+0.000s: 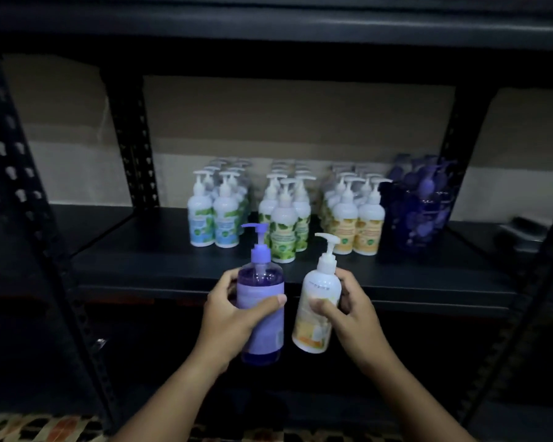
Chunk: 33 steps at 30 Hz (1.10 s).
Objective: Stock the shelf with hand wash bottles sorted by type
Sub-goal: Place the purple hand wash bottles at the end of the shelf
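My left hand (pixel 227 309) grips clear purple pump bottle (pixel 261 309), right hand (pixel 348 309) grips white orange-label pump bottle (pixel 315 309), both before black metal shelf (pixel 141 266). Risk: crossing over, bumping packed rows, toppling them.

Left hand (pixel 227 309) grips purple bottle (pixel 262 309) — right hand (pixel 348 309) grips white bottle (pixel 316 309) (orange label).
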Tool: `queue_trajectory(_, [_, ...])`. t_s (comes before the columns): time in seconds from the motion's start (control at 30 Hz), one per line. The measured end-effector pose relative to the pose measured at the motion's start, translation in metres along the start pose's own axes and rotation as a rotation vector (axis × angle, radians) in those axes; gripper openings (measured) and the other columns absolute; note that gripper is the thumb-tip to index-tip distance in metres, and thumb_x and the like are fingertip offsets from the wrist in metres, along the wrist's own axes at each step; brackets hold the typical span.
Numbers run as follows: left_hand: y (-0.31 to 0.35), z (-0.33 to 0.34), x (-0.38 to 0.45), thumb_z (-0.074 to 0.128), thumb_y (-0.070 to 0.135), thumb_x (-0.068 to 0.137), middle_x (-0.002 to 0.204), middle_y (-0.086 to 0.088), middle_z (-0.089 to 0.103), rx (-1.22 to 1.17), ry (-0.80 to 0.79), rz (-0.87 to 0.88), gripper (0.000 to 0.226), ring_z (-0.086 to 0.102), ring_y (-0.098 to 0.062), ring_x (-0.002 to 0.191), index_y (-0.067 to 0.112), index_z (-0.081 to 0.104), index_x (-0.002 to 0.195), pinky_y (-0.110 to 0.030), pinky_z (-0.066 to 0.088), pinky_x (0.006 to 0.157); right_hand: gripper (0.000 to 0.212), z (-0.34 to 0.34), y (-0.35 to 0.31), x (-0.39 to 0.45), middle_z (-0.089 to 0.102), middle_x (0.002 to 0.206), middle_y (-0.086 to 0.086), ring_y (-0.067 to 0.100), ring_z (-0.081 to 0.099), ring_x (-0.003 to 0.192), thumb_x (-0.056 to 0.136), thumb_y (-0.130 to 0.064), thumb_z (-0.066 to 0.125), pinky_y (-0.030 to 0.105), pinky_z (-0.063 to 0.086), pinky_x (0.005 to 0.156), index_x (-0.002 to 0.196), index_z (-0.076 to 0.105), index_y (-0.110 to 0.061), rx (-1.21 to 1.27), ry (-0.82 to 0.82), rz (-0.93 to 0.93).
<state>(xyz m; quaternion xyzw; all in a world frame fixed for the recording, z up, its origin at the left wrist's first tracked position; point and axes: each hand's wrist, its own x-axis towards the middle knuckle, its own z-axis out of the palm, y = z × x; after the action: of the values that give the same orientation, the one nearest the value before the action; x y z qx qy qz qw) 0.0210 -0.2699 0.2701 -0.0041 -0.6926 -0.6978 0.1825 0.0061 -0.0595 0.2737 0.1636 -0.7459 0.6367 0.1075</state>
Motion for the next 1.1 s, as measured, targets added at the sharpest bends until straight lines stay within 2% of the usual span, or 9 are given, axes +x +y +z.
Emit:
queue_trajectory(0.13, [0.003,0.017,-0.005,0.087,0.052,0.054,0.1,0.001,0.08,-0.056,0.037,0.053,0.067,0.076,-0.017,0.09,0.022,0.072,0.112,-0.031,0.058,0.077,0.054,-0.002,-0.002,0.001,0.07,0.123,-0.007,0.012,0.066,0.114,0.079,-0.029,0.072,0.037,0.054,0.095,0.13,0.056,-0.037,0.093,0.081,-0.028])
queue_trajectory(0.3, [0.006,0.031,-0.007,0.079,0.058,0.064,0.107,0.006,0.078,-0.069,0.015,0.086,0.065,0.074,-0.014,0.098,0.025,0.068,0.12,-0.031,0.055,0.086,0.051,0.0,-0.008,0.003,0.071,0.12,-0.001,0.015,0.068,0.111,0.082,-0.027,0.067,0.033,0.056,0.087,0.13,0.055,-0.033,0.214,0.104,-0.004])
queue_trajectory(0.5, [0.005,0.039,-0.01,0.075,0.065,0.068,0.106,0.012,0.077,-0.002,0.102,0.098,0.064,0.074,-0.009,0.098,0.028,0.067,0.119,-0.043,0.058,0.095,0.044,0.01,-0.007,0.003,0.071,0.12,0.0,0.017,0.068,0.108,0.083,-0.03,0.063,0.029,0.054,0.086,0.127,0.059,-0.027,0.237,0.157,-0.01])
queue_trajectory(0.6, [0.01,0.038,-0.012,0.08,0.071,0.057,0.099,0.016,0.076,0.075,0.169,0.112,0.068,0.073,-0.005,0.09,0.033,0.067,0.112,-0.04,0.06,0.086,0.047,0.014,-0.011,0.001,0.073,0.112,0.001,0.02,0.07,0.1,0.076,-0.047,0.068,0.035,0.053,0.084,0.12,0.063,-0.031,0.245,0.208,-0.004])
queue_trajectory(0.7, [0.011,0.036,-0.009,0.088,0.076,0.039,0.1,0.018,0.075,0.164,0.172,0.103,0.086,0.072,-0.002,0.09,0.037,0.064,0.112,-0.032,0.058,0.08,0.066,0.016,-0.013,0.0,0.073,0.106,-0.001,0.019,0.072,0.092,0.057,-0.051,0.086,0.04,0.058,0.081,0.116,0.06,-0.039,0.198,0.257,0.002])
queue_trajectory(0.8, [0.005,0.032,-0.005,0.091,0.068,0.041,0.107,0.013,0.072,0.241,0.193,0.103,0.084,0.07,-0.008,0.097,0.04,0.063,0.115,-0.039,0.059,0.087,0.081,0.015,-0.011,-0.001,0.067,0.111,-0.004,0.015,0.073,0.09,0.043,-0.044,0.095,0.04,0.061,0.079,0.112,0.052,-0.045,0.138,0.322,0.039])
queue_trajectory(0.97, [0.008,0.028,0.001,0.088,0.061,0.046,0.112,0.011,0.07,0.221,0.212,0.103,0.084,0.07,-0.011,0.099,0.038,0.066,0.124,-0.044,0.059,0.093,0.067,0.009,-0.006,0.001,0.072,0.104,0.003,0.018,0.074,0.083,0.056,-0.028,0.097,0.042,0.061,0.077,0.108,0.055,-0.035,0.134,0.39,0.045])
queue_trajectory(1.03, [0.01,0.025,0.004,0.097,0.046,0.051,0.11,0.01,0.077,0.107,0.184,0.09,0.087,0.074,-0.01,0.097,0.033,0.066,0.131,-0.041,0.06,0.092,0.059,0.008,-0.007,0.002,0.074,0.099,0.002,0.019,0.074,0.082,0.064,-0.022,0.094,0.042,0.06,0.077,0.111,0.058,-0.029,0.155,0.376,0.045])
queue_trajectory(1.1, [0.014,0.024,0.006,0.099,0.04,0.05,0.11,0.009,0.079,-0.013,0.149,0.059,0.093,0.076,-0.01,0.098,0.026,0.065,0.136,-0.042,0.06,0.093,0.052,0.009,-0.008,0.003,0.075,0.093,0.001,0.019,0.073,0.079,0.063,-0.026,0.084,0.04,0.059,0.074,0.11,0.062,-0.027,0.177,0.361,0.056])
